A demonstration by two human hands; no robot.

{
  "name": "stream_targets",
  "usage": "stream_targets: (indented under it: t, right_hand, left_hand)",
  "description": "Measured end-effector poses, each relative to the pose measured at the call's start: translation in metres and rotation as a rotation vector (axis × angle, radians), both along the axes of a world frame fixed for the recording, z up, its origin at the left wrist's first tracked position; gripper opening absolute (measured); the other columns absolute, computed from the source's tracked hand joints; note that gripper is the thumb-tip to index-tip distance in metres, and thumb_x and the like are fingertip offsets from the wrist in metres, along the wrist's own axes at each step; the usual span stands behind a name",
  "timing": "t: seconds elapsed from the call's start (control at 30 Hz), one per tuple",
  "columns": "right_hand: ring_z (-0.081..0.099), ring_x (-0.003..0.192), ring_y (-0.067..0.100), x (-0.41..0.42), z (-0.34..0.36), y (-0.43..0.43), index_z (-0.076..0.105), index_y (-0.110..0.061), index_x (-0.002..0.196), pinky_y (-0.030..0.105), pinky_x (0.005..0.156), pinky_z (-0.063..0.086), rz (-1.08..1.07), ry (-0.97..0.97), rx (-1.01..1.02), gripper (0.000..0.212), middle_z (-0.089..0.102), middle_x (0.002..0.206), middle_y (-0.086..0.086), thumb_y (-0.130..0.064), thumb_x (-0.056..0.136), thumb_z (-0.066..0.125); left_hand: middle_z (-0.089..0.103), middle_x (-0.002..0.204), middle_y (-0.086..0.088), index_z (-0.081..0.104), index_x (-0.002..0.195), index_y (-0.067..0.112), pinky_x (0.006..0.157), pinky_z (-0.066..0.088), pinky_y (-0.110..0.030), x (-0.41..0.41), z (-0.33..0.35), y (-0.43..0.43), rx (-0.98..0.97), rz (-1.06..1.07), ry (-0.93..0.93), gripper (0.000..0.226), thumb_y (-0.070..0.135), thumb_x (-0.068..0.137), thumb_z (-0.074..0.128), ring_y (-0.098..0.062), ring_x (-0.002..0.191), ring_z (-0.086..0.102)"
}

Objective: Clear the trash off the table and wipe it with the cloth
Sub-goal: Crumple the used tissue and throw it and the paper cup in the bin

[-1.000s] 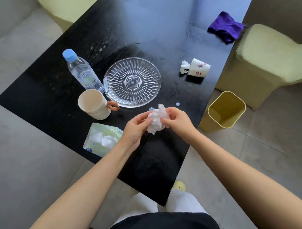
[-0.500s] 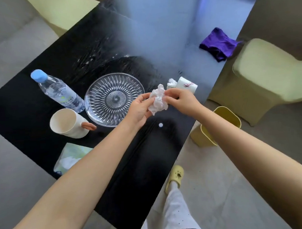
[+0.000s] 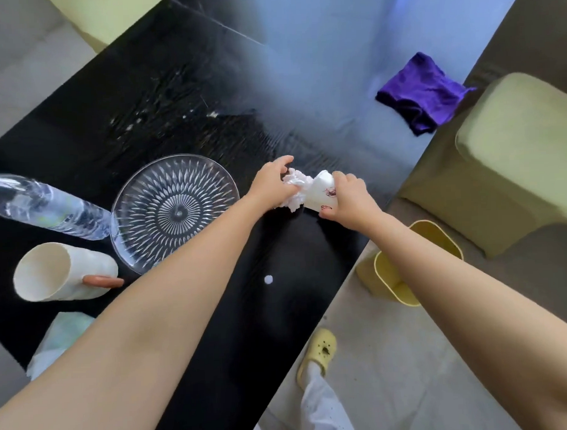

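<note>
My left hand (image 3: 272, 184) grips crumpled white tissue (image 3: 296, 191) just right of the glass plate. My right hand (image 3: 347, 197) is closed around a tipped-over white paper cup (image 3: 322, 191) with red print, lying on the black table (image 3: 181, 89). Tissue and cup touch between the two hands. A purple cloth (image 3: 421, 92) lies bunched at the table's far right edge, well beyond both hands. A yellow bin (image 3: 393, 281) stands on the floor under my right forearm, partly hidden by it. A small white scrap (image 3: 268, 279) lies on the table near me.
A clear glass plate (image 3: 174, 210), a water bottle (image 3: 47, 207) and a cream mug (image 3: 60, 271) stand at the left. A tissue pack (image 3: 60, 338) pokes out under my left arm. Pale green stools (image 3: 511, 149) flank the table. Crumbs (image 3: 163, 117) speckle the far tabletop.
Both hands carried the crumpled tissue forward and right to the paper cup. My right hand let go of the tissue and closed on the cup. The view shifted forward.
</note>
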State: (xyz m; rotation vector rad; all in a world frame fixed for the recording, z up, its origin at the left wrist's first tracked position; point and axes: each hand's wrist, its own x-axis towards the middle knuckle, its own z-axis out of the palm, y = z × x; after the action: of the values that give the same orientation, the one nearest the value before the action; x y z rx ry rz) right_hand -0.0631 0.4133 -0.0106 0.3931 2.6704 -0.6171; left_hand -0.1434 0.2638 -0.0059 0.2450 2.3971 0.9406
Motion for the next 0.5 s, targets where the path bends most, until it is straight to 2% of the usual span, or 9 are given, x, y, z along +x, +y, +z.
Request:
stream_targets:
  t: [0.1,0.3,0.4,0.5]
  right_hand:
    - [0.042,0.114,0.034,0.002,-0.007,0.007,0.043,-0.004,0.125,0.036,0.092,0.036,-0.039,0.063,-0.102,0.058,0.049,0.122,0.016,-0.024,0.077,0.068]
    - [0.047,0.100,0.028,0.009,-0.014,0.014,0.052,-0.006,0.114,0.027,0.083,0.029,-0.043,0.205,-0.218,0.044,0.057,0.106,0.010,-0.018,0.074,0.066]
    - [0.046,0.089,0.023,0.013,-0.010,0.016,0.052,-0.011,0.100,0.032,0.081,0.034,-0.029,0.237,-0.279,0.030,0.053,0.093,0.002,-0.014,0.072,0.065]
    - [0.050,0.100,0.022,0.022,-0.002,0.022,0.054,-0.009,0.113,0.036,0.092,0.041,-0.048,0.233,-0.382,0.041,0.057,0.105,0.004,-0.014,0.074,0.066]
  left_hand:
    - [0.055,0.136,-0.010,0.051,0.136,0.014,0.100,0.039,-0.028,-0.004,-0.005,0.011,-0.116,-0.134,0.017,0.053,0.017,0.084,0.061,-0.027,0.121,0.054]
    - [0.061,0.123,-0.011,0.061,0.121,0.017,0.095,0.046,-0.038,0.000,-0.008,0.022,-0.242,-0.232,0.099,0.041,0.020,0.081,0.057,-0.031,0.117,0.053]
    - [0.064,0.117,-0.008,0.063,0.114,0.014,0.083,0.042,-0.027,0.001,-0.003,0.021,-0.188,-0.207,0.054,0.033,0.016,0.081,0.057,-0.026,0.110,0.057]
    - [0.066,0.105,-0.003,0.067,0.108,0.014,0.078,0.043,-0.024,-0.001,0.007,0.017,-0.051,-0.087,-0.007,0.031,0.014,0.077,0.062,-0.018,0.098,0.060]
